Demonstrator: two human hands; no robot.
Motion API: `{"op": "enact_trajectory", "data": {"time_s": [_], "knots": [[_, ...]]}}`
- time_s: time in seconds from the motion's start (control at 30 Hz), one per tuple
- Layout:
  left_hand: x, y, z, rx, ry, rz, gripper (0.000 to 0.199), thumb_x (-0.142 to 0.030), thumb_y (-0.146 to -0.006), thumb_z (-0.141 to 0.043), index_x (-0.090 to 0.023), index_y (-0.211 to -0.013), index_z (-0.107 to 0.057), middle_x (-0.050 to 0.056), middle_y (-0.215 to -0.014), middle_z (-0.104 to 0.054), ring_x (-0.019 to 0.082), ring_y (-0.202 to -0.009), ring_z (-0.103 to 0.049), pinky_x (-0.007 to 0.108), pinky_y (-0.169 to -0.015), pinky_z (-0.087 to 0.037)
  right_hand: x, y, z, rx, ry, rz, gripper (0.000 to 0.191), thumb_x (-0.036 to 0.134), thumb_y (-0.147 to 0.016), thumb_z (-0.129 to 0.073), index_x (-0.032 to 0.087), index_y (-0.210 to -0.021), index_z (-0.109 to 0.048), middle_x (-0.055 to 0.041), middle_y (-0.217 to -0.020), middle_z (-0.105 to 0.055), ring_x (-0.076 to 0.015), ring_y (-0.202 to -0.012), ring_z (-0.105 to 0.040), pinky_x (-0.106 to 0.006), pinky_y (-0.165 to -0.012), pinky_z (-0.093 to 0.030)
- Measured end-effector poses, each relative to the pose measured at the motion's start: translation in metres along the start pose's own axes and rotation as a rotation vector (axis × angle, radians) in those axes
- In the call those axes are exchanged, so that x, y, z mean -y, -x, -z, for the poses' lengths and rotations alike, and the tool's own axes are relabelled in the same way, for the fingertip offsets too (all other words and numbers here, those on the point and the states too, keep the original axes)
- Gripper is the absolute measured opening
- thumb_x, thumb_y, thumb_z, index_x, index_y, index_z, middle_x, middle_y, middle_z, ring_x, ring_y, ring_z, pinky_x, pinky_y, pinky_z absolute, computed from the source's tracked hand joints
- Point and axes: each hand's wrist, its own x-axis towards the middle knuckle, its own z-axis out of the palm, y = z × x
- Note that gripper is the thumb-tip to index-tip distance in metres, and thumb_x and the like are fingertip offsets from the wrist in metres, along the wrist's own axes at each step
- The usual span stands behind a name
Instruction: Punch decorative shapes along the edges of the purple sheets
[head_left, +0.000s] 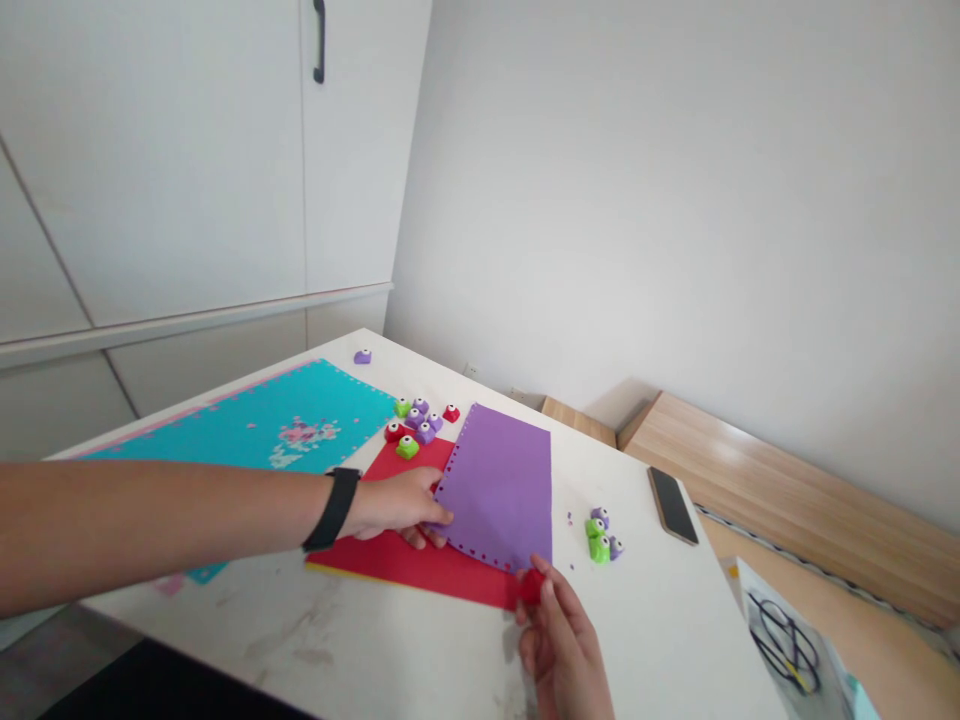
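A purple paper sheet [501, 490] with small holes punched along its left and near edges lies over a red sheet [420, 577]. My left hand [405, 508] pinches its left edge, thumb on top and fingers underneath. At the near right corner of the purple sheet, my right hand [559, 640] grips a red craft punch [531, 587]. The fingers partly cover this punch, and it appears to meet the paper's edge. Beyond my left hand, several purple, green and red craft punches [424, 432] are grouped at the top of the red sheet.
To the left lies a turquoise sheet [225, 420] with punched edges and paper bits [300, 435] on it. More punches [600, 548] and a phone [673, 505] sit to the right. One purple punch [363, 356] stands near the white table's [360, 640] far corner.
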Motion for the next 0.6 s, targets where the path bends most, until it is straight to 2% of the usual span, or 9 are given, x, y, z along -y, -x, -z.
{"op": "enact_trajectory", "data": {"time_s": [0.1, 0.2, 0.27, 0.33, 0.43, 0.53, 0.6], "knots": [[0.0, -0.002, 0.002, -0.041, -0.087, -0.104, 0.042, -0.042, -0.072, -0.081, -0.018, -0.099, -0.061, 0.008, -0.085, -0.076, 0.026, -0.075, -0.076, 0.025, -0.05, -0.053, -0.004, 0.0, 0.001, -0.011, -0.047, 0.008, 0.058, 0.056, -0.074, -0.085, 0.021, -0.119, -0.072, -0.0056, -0.078, -0.071, -0.0128, -0.056, -0.054, -0.018, -0.039, -0.035], [0.002, -0.002, 0.004, -0.083, -0.089, -0.195, 0.04, -0.046, -0.076, -0.078, -0.017, -0.097, -0.061, 0.007, -0.081, -0.074, 0.026, -0.075, -0.076, 0.027, -0.053, -0.056, -0.004, 0.0, -0.001, -0.066, 0.023, 0.04, 0.059, 0.054, -0.069, -0.089, 0.02, -0.115, -0.072, -0.0033, -0.075, -0.071, -0.0085, -0.047, -0.047, -0.018, -0.037, -0.035], [0.005, -0.002, 0.005, -0.11, -0.038, -0.203, 0.042, -0.049, -0.078, -0.078, -0.017, -0.1, -0.062, 0.007, -0.083, -0.075, 0.025, -0.076, -0.076, 0.029, -0.057, -0.058, -0.002, -0.001, -0.004, -0.102, 0.044, 0.044, 0.056, 0.053, -0.066, -0.092, 0.018, -0.106, -0.075, -0.0042, -0.073, -0.071, -0.0089, -0.049, -0.051, -0.017, -0.038, -0.036], [0.009, -0.001, 0.005, -0.138, 0.048, -0.18, 0.045, -0.05, -0.078, -0.078, -0.016, -0.103, -0.063, 0.009, -0.09, -0.075, 0.025, -0.081, -0.075, 0.03, -0.061, -0.06, 0.001, -0.001, -0.006, -0.128, 0.014, 0.027, 0.053, 0.055, -0.066, -0.091, 0.016, -0.098, -0.075, -0.0066, -0.076, -0.074, -0.0111, -0.055, -0.059, -0.016, -0.039, -0.039], [0.012, 0.0, 0.004, -0.144, 0.152, -0.147, 0.047, -0.05, -0.079, -0.079, -0.017, -0.108, -0.064, 0.01, -0.103, -0.075, 0.024, -0.088, -0.074, 0.031, -0.065, -0.061, 0.005, -0.001, -0.008, -0.169, -0.048, -0.013, 0.054, 0.053, -0.064, -0.093, 0.016, -0.099, -0.074, -0.0083, -0.088, -0.077, -0.0145, -0.064, -0.07, -0.016, -0.043, -0.045], [0.011, 0.002, 0.004, -0.125, 0.137, -0.182, 0.047, -0.051, -0.081, -0.078, -0.017, -0.11, -0.064, 0.009, -0.102, -0.075, 0.024, -0.089, -0.074, 0.03, -0.066, -0.061, 0.012, 0.001, -0.012, -0.153, -0.084, -0.046, 0.057, 0.044, -0.063, -0.097, 0.017, -0.106, -0.071, -0.0089, -0.103, -0.078, -0.0227, -0.084, -0.078, -0.02, -0.058, -0.057], [0.01, 0.003, 0.004, -0.129, 0.096, -0.241, 0.046, -0.051, -0.082, -0.077, -0.017, -0.111, -0.063, 0.009, -0.097, -0.075, 0.024, -0.086, -0.074, 0.03, -0.064, -0.061, 0.015, 0.002, -0.016, -0.128, -0.107, -0.047, 0.057, 0.039, -0.064, -0.097, 0.017, -0.109, -0.069, -0.0092, -0.107, -0.078, -0.0275, -0.098, -0.077, -0.023, -0.068, -0.059]]}}
